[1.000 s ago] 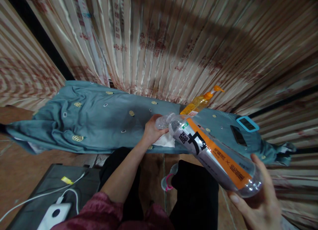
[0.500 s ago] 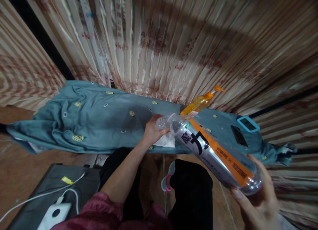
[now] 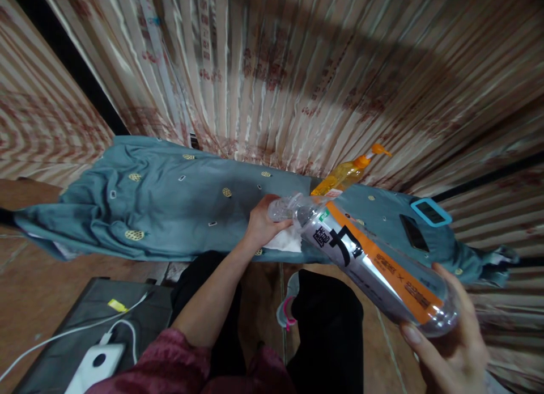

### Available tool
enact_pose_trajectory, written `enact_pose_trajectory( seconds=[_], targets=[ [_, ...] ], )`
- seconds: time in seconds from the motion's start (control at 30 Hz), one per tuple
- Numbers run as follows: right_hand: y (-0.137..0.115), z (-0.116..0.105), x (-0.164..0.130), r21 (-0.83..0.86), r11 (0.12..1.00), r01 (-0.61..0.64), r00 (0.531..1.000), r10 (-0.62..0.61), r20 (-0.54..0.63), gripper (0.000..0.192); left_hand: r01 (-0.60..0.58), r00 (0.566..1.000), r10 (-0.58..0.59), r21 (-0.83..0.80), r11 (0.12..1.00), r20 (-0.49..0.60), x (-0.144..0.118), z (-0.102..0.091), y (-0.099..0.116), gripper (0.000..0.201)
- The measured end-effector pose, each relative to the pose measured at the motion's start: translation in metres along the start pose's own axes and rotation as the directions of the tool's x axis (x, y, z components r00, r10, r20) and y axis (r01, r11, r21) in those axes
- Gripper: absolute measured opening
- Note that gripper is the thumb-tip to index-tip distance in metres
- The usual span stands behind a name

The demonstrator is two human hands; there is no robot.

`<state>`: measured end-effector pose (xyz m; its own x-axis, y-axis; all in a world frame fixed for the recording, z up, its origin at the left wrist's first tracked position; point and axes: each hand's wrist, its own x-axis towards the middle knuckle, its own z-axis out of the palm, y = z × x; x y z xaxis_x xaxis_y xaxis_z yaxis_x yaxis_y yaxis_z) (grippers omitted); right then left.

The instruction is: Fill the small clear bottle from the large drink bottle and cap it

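A large clear plastic bottle [image 3: 361,258] with a silver and orange label lies tilted across my front, its base toward the lower right. My right hand [image 3: 454,337] is wrapped round that base. At the bottle's other end, my left hand [image 3: 264,224] is closed on a small clear plastic container [image 3: 280,208], which meets the bottle's narrow end; the exact join is hard to make out. Just under the left hand, a white tissue [image 3: 287,241] rests on the cloth. Behind the bottle stands an orange pump bottle [image 3: 342,176] with yellow-orange liquid.
A grey-green cloth with pineapple prints [image 3: 191,204] covers the narrow table. On its right side lie a dark phone [image 3: 414,232] and a blue-framed device [image 3: 431,212]. A white power bank [image 3: 96,363] with cables sits on a dark box [image 3: 80,309] at lower left. Pleated curtain [image 3: 272,88] hangs behind.
The view has shifted slightly, and the bottle's base with my right hand is a little farther right and lower. Both hands keep their holds.
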<state>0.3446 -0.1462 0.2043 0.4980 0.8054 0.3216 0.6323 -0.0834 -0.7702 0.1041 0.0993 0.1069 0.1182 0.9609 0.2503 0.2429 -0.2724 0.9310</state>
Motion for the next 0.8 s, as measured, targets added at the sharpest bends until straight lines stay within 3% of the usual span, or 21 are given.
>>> enact_pose_trajectory(
  seconds=[0.1, 0.33, 0.53, 0.8],
  targets=[
    [-0.007, 0.001, 0.0, 0.087, 0.991, -0.101, 0.995, 0.103, -0.017, 0.112, -0.008, 1.0, 0.008, 0.006, 1.0, -0.002, 0.0, 0.0, 0.0, 0.058],
    [-0.017, 0.004, 0.0, 0.101, 0.986, -0.132, 0.991, 0.135, -0.026, 0.113, -0.014, 1.0, 0.014, 0.003, 1.0, -0.001, 0.0, 0.0, -0.001, 0.059],
    [-0.015, 0.0, 0.003, 0.039, 0.997, -0.061, 0.997, 0.062, -0.036, 0.116, -0.023, 1.0, 0.023, 0.011, 1.0, -0.001, 0.0, 0.0, -0.002, 0.058],
    [-0.011, 0.003, -0.001, 0.067, 0.996, -0.05, 0.997, 0.054, -0.055, 0.116, -0.04, 0.999, 0.04, 0.038, 0.998, -0.012, 0.0, 0.001, -0.002, 0.055]
  ],
)
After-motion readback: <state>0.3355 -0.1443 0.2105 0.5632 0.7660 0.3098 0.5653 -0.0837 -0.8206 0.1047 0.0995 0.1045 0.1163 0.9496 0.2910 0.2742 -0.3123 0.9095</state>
